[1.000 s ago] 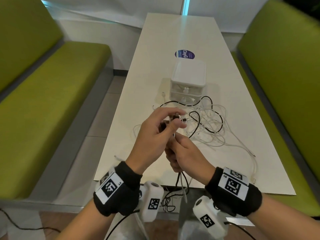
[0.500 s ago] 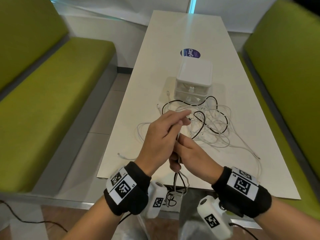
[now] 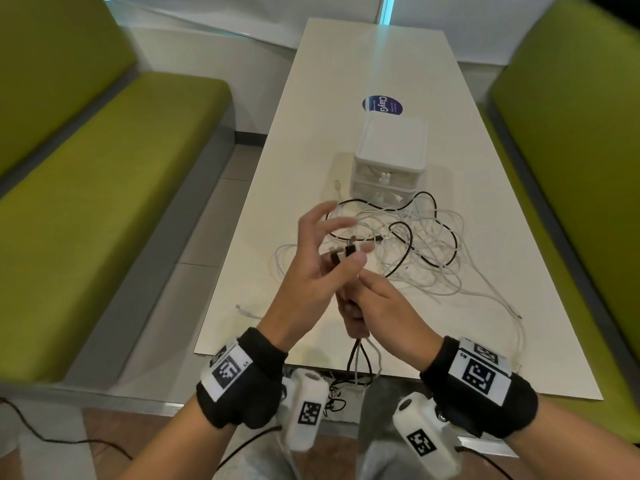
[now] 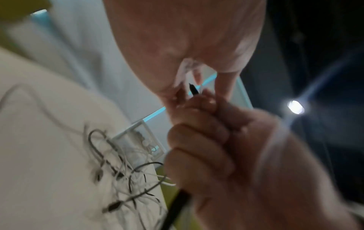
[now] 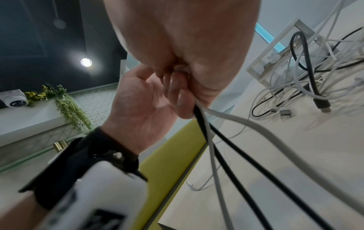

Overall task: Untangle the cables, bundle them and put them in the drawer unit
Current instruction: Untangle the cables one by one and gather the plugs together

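My right hand [image 3: 377, 306] grips a bundle of black and white cables [image 5: 216, 140] in its fist just above the table's near edge. Their loops hang below the fist [image 3: 360, 362], and black plugs [image 3: 349, 250] stick up out of it. My left hand [image 3: 341, 237] hovers over those plugs with fingers spread and the thumb beside them. A tangle of white and black cables [image 3: 426, 244] lies on the table behind my hands. The white drawer unit [image 3: 391, 150] stands beyond it, both drawers pushed in.
The long white table [image 3: 363, 64] runs away from me between green benches at left [image 3: 104, 202] and right [image 3: 571, 168]. A round blue sticker [image 3: 382, 105] lies past the drawer unit. A loose white plug [image 3: 242, 310] rests near the left edge.
My left hand's fingers, closed over the plug ends a second ago, have lifted and spread. The right hand keeps its grip on the bundle.
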Demonstrator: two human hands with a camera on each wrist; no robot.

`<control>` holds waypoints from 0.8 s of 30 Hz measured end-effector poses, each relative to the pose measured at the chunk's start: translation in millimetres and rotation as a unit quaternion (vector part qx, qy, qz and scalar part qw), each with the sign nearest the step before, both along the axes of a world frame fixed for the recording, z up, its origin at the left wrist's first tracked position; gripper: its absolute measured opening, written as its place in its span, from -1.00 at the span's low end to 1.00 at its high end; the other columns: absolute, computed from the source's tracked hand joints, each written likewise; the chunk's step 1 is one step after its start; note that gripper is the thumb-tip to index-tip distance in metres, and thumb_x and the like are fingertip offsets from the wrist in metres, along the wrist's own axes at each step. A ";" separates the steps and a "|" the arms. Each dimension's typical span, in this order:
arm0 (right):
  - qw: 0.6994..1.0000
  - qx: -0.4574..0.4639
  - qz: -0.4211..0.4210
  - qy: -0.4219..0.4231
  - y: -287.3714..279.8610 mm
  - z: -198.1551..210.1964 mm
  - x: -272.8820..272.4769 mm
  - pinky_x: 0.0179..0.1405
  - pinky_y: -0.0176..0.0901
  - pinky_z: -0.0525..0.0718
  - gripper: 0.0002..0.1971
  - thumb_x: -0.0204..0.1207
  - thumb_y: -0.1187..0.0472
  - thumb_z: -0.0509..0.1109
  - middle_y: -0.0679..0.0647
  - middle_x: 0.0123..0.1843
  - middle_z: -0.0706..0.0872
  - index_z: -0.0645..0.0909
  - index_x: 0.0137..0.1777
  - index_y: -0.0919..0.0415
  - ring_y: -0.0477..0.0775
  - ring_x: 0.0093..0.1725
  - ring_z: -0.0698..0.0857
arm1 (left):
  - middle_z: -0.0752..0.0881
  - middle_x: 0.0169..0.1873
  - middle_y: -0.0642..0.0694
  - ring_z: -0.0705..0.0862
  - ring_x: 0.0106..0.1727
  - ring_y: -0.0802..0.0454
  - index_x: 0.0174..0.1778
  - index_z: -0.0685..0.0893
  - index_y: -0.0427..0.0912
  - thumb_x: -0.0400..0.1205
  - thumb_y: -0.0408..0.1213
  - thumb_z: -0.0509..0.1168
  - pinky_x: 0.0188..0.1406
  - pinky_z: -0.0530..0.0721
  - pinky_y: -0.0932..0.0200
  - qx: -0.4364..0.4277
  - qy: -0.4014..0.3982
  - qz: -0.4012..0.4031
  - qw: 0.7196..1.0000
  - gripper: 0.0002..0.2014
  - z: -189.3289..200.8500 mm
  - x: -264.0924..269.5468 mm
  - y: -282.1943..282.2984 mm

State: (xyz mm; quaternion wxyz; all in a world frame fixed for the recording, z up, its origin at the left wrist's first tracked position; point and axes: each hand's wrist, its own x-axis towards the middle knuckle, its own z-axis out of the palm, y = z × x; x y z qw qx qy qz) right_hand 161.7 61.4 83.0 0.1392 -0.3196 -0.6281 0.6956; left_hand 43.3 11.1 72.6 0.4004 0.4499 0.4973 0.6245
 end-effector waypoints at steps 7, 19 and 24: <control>0.981 0.127 0.134 -0.052 6.1 -1.6 -0.9 -0.48 -0.19 0.26 -0.82 0.38 0.28 0.09 0.12 -0.42 0.31 0.38 -0.19 0.45 -0.06 -0.46 0.27 | 0.74 0.27 -0.03 0.67 0.30 0.24 0.38 0.65 -0.18 0.41 0.16 0.42 0.30 0.59 0.24 -0.156 0.004 -0.096 0.983 -0.32 -11.9 -8.5 -4.9; 0.932 0.190 0.281 -0.125 15.3 -7.8 -35.3 -0.38 -0.19 0.53 -0.74 0.54 0.27 0.16 -0.16 -0.48 0.54 0.54 -0.35 0.05 -0.21 -0.46 0.47 | 0.65 0.27 0.21 0.60 -0.31 0.27 0.24 0.76 -0.05 0.69 0.08 0.01 -0.43 0.46 0.32 -0.111 0.049 -0.028 0.992 -0.51 -27.9 -25.1 -29.9; 0.902 0.205 0.352 -0.144 13.4 -25.7 -61.9 0.15 -0.18 0.62 -0.85 0.58 0.16 0.33 -0.11 -0.10 0.77 0.69 -0.16 -0.04 -0.12 0.01 0.71 | 0.69 0.30 0.13 0.71 0.13 0.29 0.11 0.80 -0.19 0.76 -0.02 -0.07 -0.02 0.64 0.39 -0.122 -0.019 0.068 0.990 -0.47 -44.6 -43.5 -51.8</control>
